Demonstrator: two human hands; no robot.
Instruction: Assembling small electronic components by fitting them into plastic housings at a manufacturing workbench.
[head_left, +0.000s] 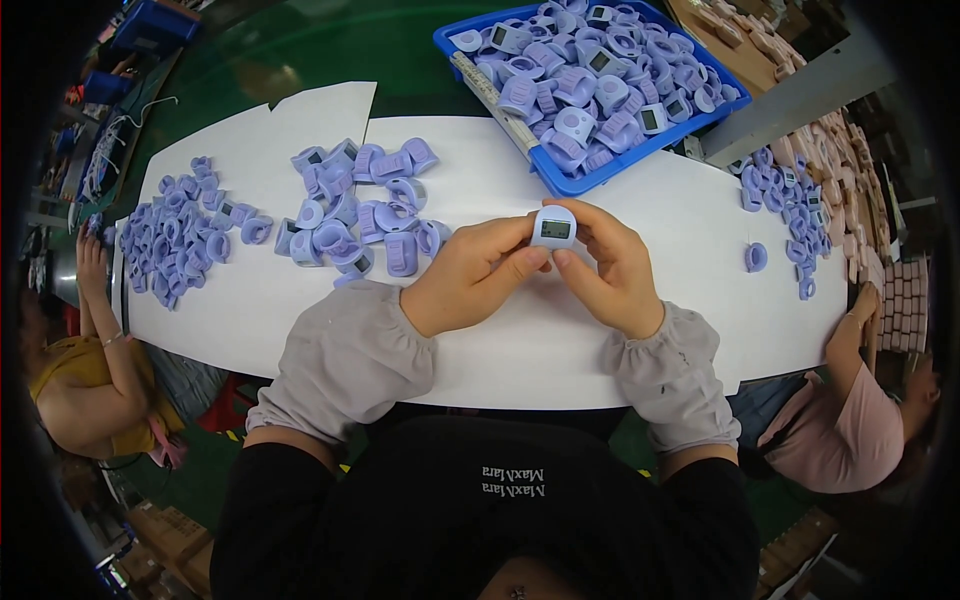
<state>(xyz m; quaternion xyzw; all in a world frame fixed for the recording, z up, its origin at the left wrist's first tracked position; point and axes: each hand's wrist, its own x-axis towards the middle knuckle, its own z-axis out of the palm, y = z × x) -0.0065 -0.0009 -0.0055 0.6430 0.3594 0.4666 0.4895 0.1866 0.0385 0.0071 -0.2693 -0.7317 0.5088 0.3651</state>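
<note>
Between my fingertips is a small lilac plastic device with a grey display [554,229], its screen facing up. My left hand [478,272] grips it from the left side, thumb and fingers closed. From the right, my right hand [612,270] pinches the same device with thumb and forefinger. Just left of my hands lies a loose group of like lilac devices [338,236] on the white table covering, some showing displays and others ribbed straps or rings. Whatever is on the device's underside stays hidden by my fingers.
A blue crate [570,186] heaped with lilac devices stands beyond my hands. More lilac pieces [175,240] are piled far left and others [790,215] at the right, near pink parts [850,180]. A grey post [800,95] rises behind. Co-workers sit on both sides.
</note>
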